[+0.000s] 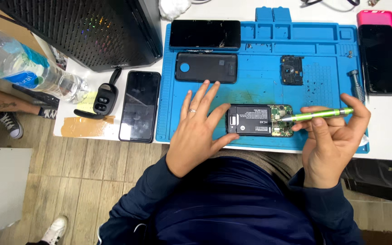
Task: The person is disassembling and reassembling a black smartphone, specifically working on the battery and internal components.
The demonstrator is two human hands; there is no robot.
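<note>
Opened phone (259,120): lies back-up on the near edge of the blue work mat (259,77), long axis running left to right; black battery with a white-lettered label fills its left part, bare green circuit board shows at its right end.
Left hand (196,131): fingers spread wide, thumb and forefinger bracing the phone's left end; a ring on one finger. It clamps nothing, only steadies.
Right hand (332,140): closed around a green screwdriver (320,114), held nearly level, tip pointing left and resting on the circuit board at the phone's right end.
Key relation: the board lies just left of the right hand, in line with the tool's shaft; the right hand is nearer the board, the left nearer the battery.
Back cover (206,67): black, with a round hole, on the mat beyond the left hand.
Cracked phone (205,34): dark screen, at the mat's far left corner.
Small black part (292,70): on the mat, far of the board.
Second driver (355,84): grey, at the mat's right edge.
Dark phone (139,106): face up, left of the mat.
Phone on pink case (379,59): far right.
Water bottle (28,68): clear, blue label, far left.
Black computer case (82,31): far left.
</note>
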